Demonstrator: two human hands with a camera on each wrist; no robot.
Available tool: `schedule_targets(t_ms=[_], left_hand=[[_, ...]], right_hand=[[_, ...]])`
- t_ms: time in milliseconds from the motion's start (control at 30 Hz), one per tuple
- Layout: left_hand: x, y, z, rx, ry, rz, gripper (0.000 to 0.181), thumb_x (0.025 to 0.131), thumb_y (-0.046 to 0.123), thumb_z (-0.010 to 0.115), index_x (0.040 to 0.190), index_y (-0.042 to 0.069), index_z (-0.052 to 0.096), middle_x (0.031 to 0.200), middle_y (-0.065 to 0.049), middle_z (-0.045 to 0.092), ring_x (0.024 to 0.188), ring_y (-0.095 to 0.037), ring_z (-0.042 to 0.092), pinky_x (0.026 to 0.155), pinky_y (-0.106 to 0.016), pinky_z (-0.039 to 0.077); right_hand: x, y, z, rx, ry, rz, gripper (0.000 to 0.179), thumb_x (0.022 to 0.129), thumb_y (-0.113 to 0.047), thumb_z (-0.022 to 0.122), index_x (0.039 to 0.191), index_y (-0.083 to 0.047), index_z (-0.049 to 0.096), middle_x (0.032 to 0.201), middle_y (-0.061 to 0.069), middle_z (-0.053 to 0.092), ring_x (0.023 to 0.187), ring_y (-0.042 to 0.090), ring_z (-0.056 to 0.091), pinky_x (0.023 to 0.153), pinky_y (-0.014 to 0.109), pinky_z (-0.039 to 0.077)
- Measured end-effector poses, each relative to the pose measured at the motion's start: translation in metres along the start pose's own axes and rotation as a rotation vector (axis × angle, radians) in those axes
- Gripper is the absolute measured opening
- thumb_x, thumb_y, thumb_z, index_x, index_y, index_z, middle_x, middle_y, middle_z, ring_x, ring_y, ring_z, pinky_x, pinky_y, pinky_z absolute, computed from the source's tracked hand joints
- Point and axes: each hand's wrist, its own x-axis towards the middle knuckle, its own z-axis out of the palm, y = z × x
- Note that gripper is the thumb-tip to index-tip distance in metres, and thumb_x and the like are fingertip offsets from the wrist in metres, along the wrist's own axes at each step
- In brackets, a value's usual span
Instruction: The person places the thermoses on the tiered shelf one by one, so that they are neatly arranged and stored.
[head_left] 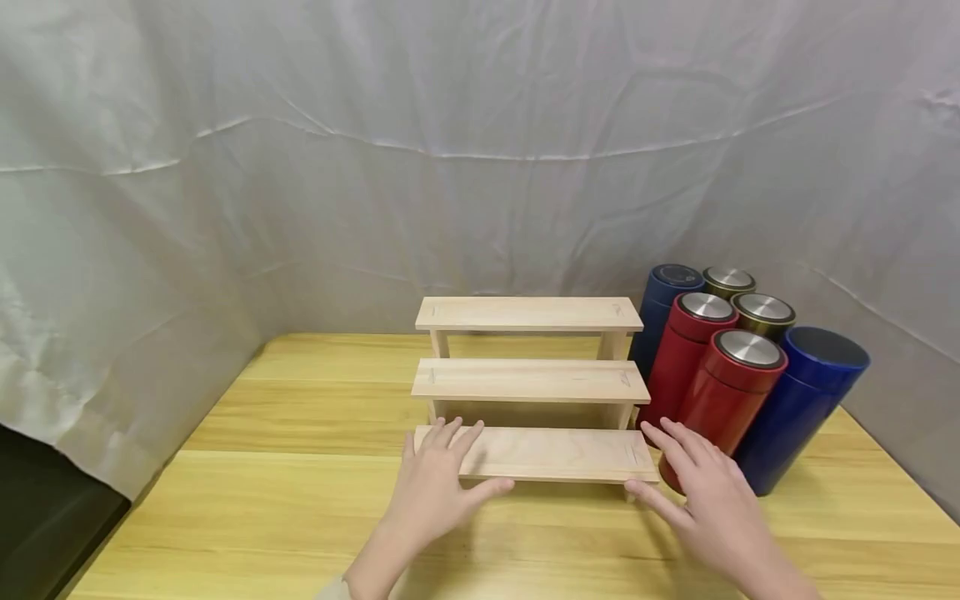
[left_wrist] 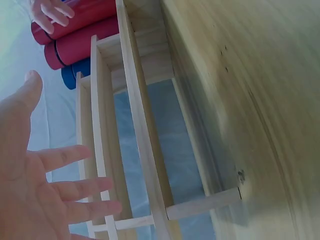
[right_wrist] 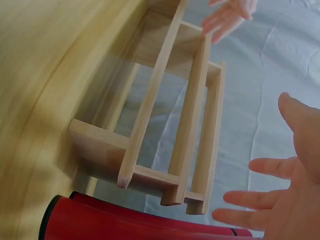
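A three-tier rack (head_left: 528, 379) of pale wood stands on the table, its steps facing me. My left hand (head_left: 435, 483), fingers spread, is over the left end of the lowest shelf (head_left: 555, 454). At the right end of that shelf is my right hand (head_left: 705, 492), also with its fingers extended and holding nothing. The left wrist view has the left hand (left_wrist: 45, 185) beside the shelf edges, palm empty. In the right wrist view the right hand (right_wrist: 295, 195) shows straight fingers, apart from the rack (right_wrist: 154, 95).
Several flasks crowd the rack's right side: two red flasks (head_left: 738, 400), a bright blue flask (head_left: 798, 417), a darker blue one (head_left: 656, 312) and two dark gold-green ones with silver lids behind. A pale cloth (head_left: 480, 208) hangs behind the wooden table (head_left: 300, 500).
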Motion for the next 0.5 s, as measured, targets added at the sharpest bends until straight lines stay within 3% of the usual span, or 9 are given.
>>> schedule_targets(t_ms=[133,233,367,500], left_hand=[[0.0,-0.003,-0.001,-0.064,-0.002,-0.011,0.07,0.076,0.061,0.055,0.125,0.011,0.052,0.126,-0.015,0.049,0.119,-0.036,0.038,0.095,-0.067,0.023],[-0.001,-0.007,0.0,-0.099,0.011,0.004,0.06,0.079,0.05,0.059,0.122,0.009,0.054,0.122,-0.014,0.052,0.115,-0.032,0.044,0.094,-0.065,0.027],[0.0,-0.014,0.001,-0.138,0.055,0.038,0.045,0.081,0.036,0.063,0.113,0.003,0.06,0.112,-0.014,0.058,0.104,-0.03,0.052,0.091,-0.055,0.039],[0.002,-0.02,0.002,-0.218,0.087,0.021,0.035,0.082,0.026,0.064,0.105,0.001,0.062,0.107,-0.014,0.06,0.099,-0.029,0.056,0.087,-0.043,0.047]], right_hand=[[0.0,0.003,-0.004,0.057,0.065,0.003,0.052,0.07,-0.03,0.075,0.112,-0.005,0.058,0.112,0.015,0.056,0.103,0.031,0.05,0.078,0.054,0.044],[0.0,0.007,-0.006,0.083,0.132,0.0,0.046,0.067,-0.021,0.077,0.107,-0.006,0.06,0.106,0.011,0.06,0.097,0.026,0.053,0.084,0.031,0.046],[-0.003,0.015,-0.006,0.139,0.234,-0.018,0.04,0.064,-0.011,0.077,0.101,-0.005,0.063,0.097,0.007,0.063,0.095,0.008,0.053,0.083,0.002,0.031],[-0.003,0.023,-0.008,0.212,0.312,-0.068,0.033,0.062,-0.002,0.076,0.093,-0.003,0.065,0.087,0.005,0.064,0.083,-0.007,0.048,0.071,0.003,0.037]])
